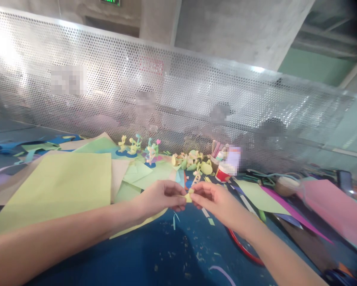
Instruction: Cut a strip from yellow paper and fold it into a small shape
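Note:
Between my two hands, above the blue table (pixel 136 258), is a small piece of yellow paper (pixel 188 197). The fingertips of my left hand (pixel 160 197) pinch its left side. My right hand (pixel 211 198) grips its right side with thumb and fingers. A small curled paper figure (pixel 196 177) stands just behind my right fingers. Farther back are several paper figures on blue round bases (pixel 150 163) and a heap of yellow-green paper pieces (pixel 193 159). Fingers partly hide the held paper, so its full shape cannot be made out.
Large yellow-green sheets (pixel 68 178) cover the left side. A red and white cup (pixel 223 172) stands at the back. Pink (pixel 336 202) and magenta (pixel 294 210) sheets lie to the right, near a red ring-like edge (pixel 244 248). Paper scraps dot the front. A perforated metal screen (pixel 107 79) rises behind.

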`<state>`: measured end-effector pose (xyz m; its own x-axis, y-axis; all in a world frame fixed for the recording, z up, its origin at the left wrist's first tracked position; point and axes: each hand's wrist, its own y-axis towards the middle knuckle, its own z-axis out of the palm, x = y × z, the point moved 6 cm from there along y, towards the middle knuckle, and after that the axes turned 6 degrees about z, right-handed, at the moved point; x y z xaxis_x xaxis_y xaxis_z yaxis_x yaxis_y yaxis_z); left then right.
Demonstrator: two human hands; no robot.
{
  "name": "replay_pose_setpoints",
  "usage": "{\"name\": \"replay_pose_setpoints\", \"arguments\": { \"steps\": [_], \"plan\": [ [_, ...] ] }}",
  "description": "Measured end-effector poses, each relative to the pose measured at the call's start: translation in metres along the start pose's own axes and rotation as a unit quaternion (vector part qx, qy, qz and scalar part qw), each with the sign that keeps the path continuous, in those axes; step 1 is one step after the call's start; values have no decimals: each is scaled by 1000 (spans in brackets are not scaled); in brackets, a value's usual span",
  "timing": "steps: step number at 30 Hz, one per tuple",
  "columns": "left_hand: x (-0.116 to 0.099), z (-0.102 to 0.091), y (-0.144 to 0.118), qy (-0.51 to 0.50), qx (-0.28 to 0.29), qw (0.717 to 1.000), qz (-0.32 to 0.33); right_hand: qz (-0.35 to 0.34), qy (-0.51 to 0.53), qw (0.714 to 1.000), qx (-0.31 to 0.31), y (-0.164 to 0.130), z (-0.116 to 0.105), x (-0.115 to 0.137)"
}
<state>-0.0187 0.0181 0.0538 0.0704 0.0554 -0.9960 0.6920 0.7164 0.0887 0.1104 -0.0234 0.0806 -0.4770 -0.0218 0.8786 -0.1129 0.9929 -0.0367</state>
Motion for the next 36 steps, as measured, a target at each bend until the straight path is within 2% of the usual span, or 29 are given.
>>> {"name": "replay_pose_setpoints", "arguments": {
  "steps": [10, 18, 27, 33, 36],
  "plan": [
    [-6, -2, -2, 4, -7, 1000, 0, 31, -28, 999, -19, -5, -3, 13],
    [-6, -3, 1, 38, 20, 999, 11, 46, -34, 998, -23, -5, -7, 6],
    [-2, -2, 0, 10, 41, 999, -3, 78, 0, 997, -19, -4, -5, 2],
    [-2, 4, -3, 8, 44, 998, -32, 47, 10, 999, 15, -3, 0, 1],
    [-2, 6, -3, 35, 44, 998, -15, 48, 1, 998, 30, -2, 3, 1]
  ]
}}
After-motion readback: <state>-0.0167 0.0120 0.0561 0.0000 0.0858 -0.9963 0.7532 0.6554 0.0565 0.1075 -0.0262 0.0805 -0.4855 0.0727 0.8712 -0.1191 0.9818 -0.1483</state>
